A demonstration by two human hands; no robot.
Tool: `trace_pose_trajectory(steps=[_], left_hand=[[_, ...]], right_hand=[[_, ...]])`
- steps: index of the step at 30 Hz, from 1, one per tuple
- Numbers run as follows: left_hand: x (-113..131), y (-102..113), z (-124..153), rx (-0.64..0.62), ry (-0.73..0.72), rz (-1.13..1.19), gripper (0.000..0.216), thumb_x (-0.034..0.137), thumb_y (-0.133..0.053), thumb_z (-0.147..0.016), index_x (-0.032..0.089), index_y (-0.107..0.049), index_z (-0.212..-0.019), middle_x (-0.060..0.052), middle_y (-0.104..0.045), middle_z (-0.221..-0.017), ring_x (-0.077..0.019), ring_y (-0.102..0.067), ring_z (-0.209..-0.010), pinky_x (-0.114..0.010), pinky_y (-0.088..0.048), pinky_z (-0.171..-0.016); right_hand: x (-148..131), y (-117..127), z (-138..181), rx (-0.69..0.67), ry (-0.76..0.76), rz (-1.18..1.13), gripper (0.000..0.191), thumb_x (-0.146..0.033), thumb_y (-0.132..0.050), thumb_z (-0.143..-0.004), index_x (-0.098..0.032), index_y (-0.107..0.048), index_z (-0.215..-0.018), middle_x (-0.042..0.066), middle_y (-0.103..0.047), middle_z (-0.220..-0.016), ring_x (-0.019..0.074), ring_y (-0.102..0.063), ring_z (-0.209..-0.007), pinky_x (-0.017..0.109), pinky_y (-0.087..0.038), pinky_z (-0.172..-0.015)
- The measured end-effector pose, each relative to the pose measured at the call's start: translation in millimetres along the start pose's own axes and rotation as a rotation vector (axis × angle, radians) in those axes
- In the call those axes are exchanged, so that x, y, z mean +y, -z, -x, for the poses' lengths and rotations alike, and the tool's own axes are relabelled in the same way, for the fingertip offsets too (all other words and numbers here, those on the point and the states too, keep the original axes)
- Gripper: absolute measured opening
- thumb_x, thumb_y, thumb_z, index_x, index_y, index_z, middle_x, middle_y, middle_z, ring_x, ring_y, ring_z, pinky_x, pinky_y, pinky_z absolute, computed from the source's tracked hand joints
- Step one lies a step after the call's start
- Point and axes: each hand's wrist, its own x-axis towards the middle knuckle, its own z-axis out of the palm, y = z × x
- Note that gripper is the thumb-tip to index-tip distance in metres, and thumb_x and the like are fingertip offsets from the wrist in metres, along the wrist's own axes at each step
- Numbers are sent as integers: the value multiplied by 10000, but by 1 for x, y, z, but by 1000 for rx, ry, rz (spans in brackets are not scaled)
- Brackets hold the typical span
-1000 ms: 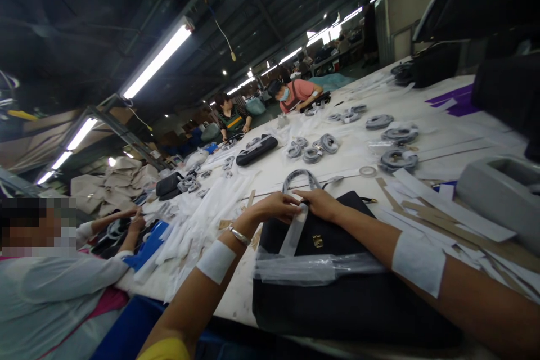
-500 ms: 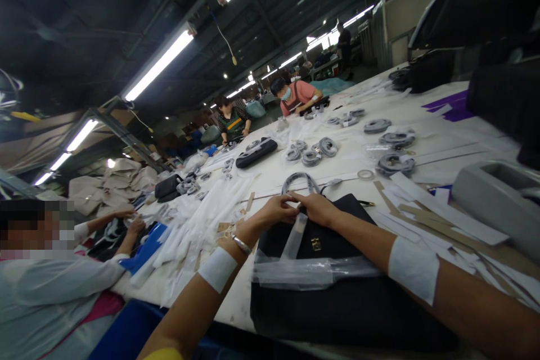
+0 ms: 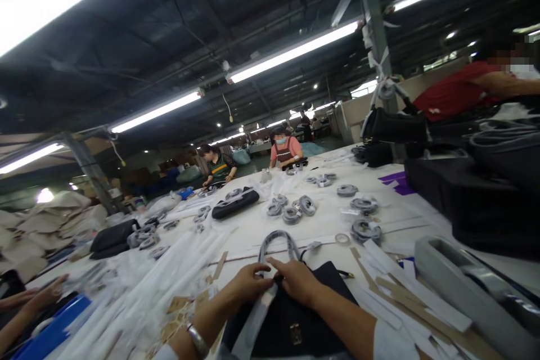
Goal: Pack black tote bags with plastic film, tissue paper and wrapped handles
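Note:
A black handbag (image 3: 312,323) with a gold clasp (image 3: 296,334) lies on the table in front of me. Its arched handle (image 3: 278,234) is wrapped in clear plastic and stands up beyond my hands. At the near foot of the handle, my left hand (image 3: 248,282) pinches a clear plastic strip (image 3: 256,318) that trails down over the bag's front. Right beside it, my right hand (image 3: 298,282) closes its fingers on the handle's foot; its fingertips are partly hidden. The two hands almost touch.
Wrapped coiled straps (image 3: 292,214) lie beyond the bag. Paper strips (image 3: 422,304) and a grey tape dispenser (image 3: 464,287) are at right. Plastic sheets (image 3: 156,275) cover the left side, near a co-worker's hands (image 3: 46,292). Black bags (image 3: 426,191) stand at far right.
My view has swung to the right and tilted up, so the bag sits lower in the picture. Both hands stay at the handle's foot. A person in red has come into view at right.

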Motion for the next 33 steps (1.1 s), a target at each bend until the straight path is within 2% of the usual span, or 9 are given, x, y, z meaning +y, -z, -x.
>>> trace_pose_trajectory(steps=[3,7,12,16,21,24,27,29,33], left_hand=[[3,3,-1,3,-42,-47,466,400,-790,-661,185,-693,-1063,102,-398,-495,-58,-327,-412,-197,-249,-423],[4,-1,-7,58,-114,-109,326,347,-739,-703,153,-724,-966,80,-429,-482,-74,-368,-420,-202,-302,-437],[2,-5,-14,157,-162,-165,275,286,-764,-671,117,-713,-882,35,-547,-549,-107,-464,-499,-211,-350,-480],[-6,-3,-23,160,-124,-142,300,278,-793,-657,115,-725,-900,24,-597,-600,-119,-504,-568,-216,-389,-543],[-13,-5,-34,152,-90,-46,258,273,-778,-711,134,-747,-926,-21,-687,-744,-150,-601,-705,-236,-468,-660],[-15,-11,-39,145,-58,31,226,294,-755,-751,116,-746,-890,-52,-695,-736,-159,-623,-685,-259,-501,-656],[-14,-17,-40,133,-58,100,239,288,-761,-745,92,-737,-880,-73,-693,-717,-158,-630,-636,-271,-523,-620],[-11,-16,-36,136,-95,134,233,233,-750,-744,89,-731,-925,-86,-706,-766,-160,-649,-661,-266,-537,-617],[2,-6,-19,260,-237,174,296,145,-611,-824,123,-675,-1112,-105,-708,-1008,-162,-673,-840,-240,-554,-668]], right_hand=[[0,-2,0,4,38,61,764,-110,-519,-766,-288,-378,-1496,101,-745,-1072,295,-692,-981,328,-473,-781],[-3,-3,0,6,45,151,768,-133,-494,-801,-256,-300,-1535,137,-746,-1012,309,-702,-908,329,-461,-711],[-7,1,2,-38,64,140,801,-86,-490,-799,-222,-256,-1553,147,-737,-1027,291,-693,-935,319,-457,-744],[-1,1,-1,-49,65,42,813,-43,-489,-793,-236,-263,-1551,118,-741,-1034,268,-691,-955,317,-462,-791],[10,-3,-4,-29,93,-181,823,-57,-557,-761,-240,-322,-1528,98,-698,-1213,247,-659,-1074,347,-466,-910],[13,-4,-5,22,117,-259,710,-128,-581,-793,-226,-421,-1478,91,-687,-1243,253,-647,-1110,379,-464,-955],[15,-1,-7,59,111,-317,443,-185,-516,-872,-226,-627,-1299,66,-710,-1202,234,-650,-1105,372,-464,-972],[15,3,-9,80,66,-359,331,-237,-480,-912,-231,-715,-1146,52,-743,-1116,229,-665,-1052,365,-476,-946],[15,10,-9,121,-56,-399,320,-337,-459,-939,-192,-743,-966,59,-763,-907,231,-691,-878,347,-508,-817]])
